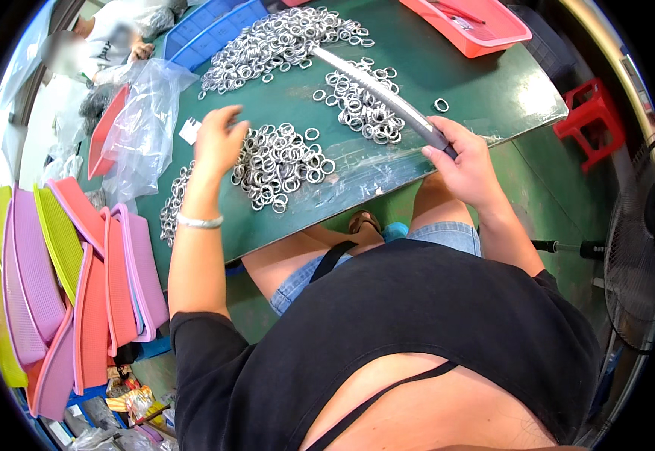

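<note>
The right hand is closed around the dark handle end of a long, slim grey rod, which slants up and to the left from the hand, out over the green-topped counter. The rod looks sheathed in a row of small silver metal rings, though the detail is too fine to be sure. The left hand hangs open, fingers loosely spread and curled downward, its fingertips at the left edge of the nearest heap of small silver metal rings; whether it pinches any ring cannot be told. A silver bracelet circles the left wrist.

A second cluster of rings lies just beneath the rod, and a larger pile spreads across the far part of the counter, touching the rod's far tip. A narrow strip of rings runs along the counter's left edge, near the left forearm. One single ring lies apart, to the right of the rod.

A crumpled clear plastic bag sits at the left of the counter. A shallow red plastic tray rests at the far right corner. Blue plastic crates stand beyond the large pile. Stacked pink, yellow and orange mesh trays lean at the left, beside the counter. A red plastic stool and a standing fan are on the right. Another person in a white shirt sits at the far left.
</note>
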The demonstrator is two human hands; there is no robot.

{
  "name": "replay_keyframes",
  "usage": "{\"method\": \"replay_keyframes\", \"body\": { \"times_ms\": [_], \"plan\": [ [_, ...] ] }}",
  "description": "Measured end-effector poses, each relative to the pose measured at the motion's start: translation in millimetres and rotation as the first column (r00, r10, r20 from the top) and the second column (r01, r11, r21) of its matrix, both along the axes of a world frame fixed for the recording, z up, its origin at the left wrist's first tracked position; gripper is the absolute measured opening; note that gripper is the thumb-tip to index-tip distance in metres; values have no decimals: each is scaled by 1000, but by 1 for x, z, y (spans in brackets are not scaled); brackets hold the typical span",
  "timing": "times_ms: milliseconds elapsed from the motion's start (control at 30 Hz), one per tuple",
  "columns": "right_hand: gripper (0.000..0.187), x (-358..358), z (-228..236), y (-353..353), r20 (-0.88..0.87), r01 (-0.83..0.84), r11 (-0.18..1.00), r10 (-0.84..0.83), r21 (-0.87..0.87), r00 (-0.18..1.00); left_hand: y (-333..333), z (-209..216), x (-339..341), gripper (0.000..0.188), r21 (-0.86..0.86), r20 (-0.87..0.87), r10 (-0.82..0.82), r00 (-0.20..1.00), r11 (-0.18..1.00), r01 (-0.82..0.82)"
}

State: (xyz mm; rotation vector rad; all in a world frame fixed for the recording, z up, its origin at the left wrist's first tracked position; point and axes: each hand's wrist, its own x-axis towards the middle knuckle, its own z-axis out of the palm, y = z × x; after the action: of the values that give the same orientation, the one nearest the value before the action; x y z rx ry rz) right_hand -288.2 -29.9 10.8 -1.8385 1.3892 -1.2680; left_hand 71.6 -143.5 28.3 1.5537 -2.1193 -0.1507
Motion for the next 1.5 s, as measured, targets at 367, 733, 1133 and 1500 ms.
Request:
{"method": "replay_keyframes", "body": {
  "times_ms": [367, 733, 1133, 1500],
  "plan": [
    [37, -6, -10, -3, -12, -6, 1000, 6, 3, 1000, -57, -10, -105, 15, 289, 26, -282, 959, 921, 263],
    [35, -2, -7, -1, -113, -37, 999, 40, 32, 993, -20, 3, -94, 8, 184, -983, 134, 127, 757, 627],
    [35, 7, 0, 11, -271, 35, 995, -60, -97, 961, 12, 9, -116, 13, 110, -991, 64, 116, 886, 450],
    [37, 21, 12, 18, -476, 72, 942, -230, -327, 849, 45, 15, -108, 15, 364, -930, 266, 253, 752, 550]
  ]
}}
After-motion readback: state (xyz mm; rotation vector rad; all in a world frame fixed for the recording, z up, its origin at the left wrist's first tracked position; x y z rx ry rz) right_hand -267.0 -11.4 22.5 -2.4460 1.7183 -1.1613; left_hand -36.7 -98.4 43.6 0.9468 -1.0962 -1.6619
